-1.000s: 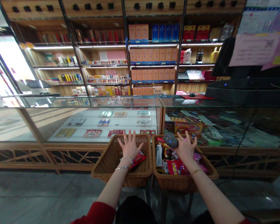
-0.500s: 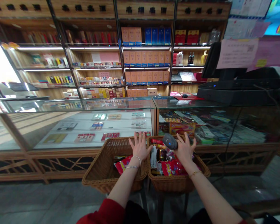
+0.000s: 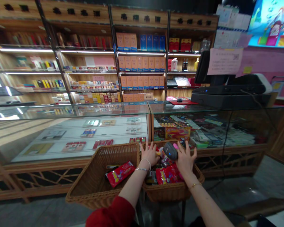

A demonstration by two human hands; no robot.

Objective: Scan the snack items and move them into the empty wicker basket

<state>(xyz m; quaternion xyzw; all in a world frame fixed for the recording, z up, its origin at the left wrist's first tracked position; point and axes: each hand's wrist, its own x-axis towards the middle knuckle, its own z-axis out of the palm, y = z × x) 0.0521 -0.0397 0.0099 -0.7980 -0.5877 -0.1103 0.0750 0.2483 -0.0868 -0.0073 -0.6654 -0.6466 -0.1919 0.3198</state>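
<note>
Two wicker baskets stand side by side before me. Over the left part of the right basket (image 3: pixel 167 190), my left hand (image 3: pixel 149 156) reaches with its fingers spread, close to the packaged snacks, holding nothing I can see. My right hand (image 3: pixel 186 162) holds a grey handheld barcode scanner (image 3: pixel 170 151) with a blue light above the same basket; some of its fingers stretch out past it. Below the scanner lies a red snack packet (image 3: pixel 166 175) among several other wrapped items, partly hidden by my hands. Inside the left basket (image 3: pixel 84 179) is another red snack packet (image 3: pixel 120 174) over a darker item.
A glass display counter (image 3: pixel 113 108) runs behind the baskets, with flat packs inside. On its right stand a monitor (image 3: pixel 202 67) and a black cash drawer (image 3: pixel 227 99), with a cable hanging down. Shelves of boxed goods (image 3: pixel 142 64) line the back wall.
My left hand has moved from between the baskets into the right basket, over its snacks. The scanner stays in my right hand, slightly lower. The view has shifted to the right.
</note>
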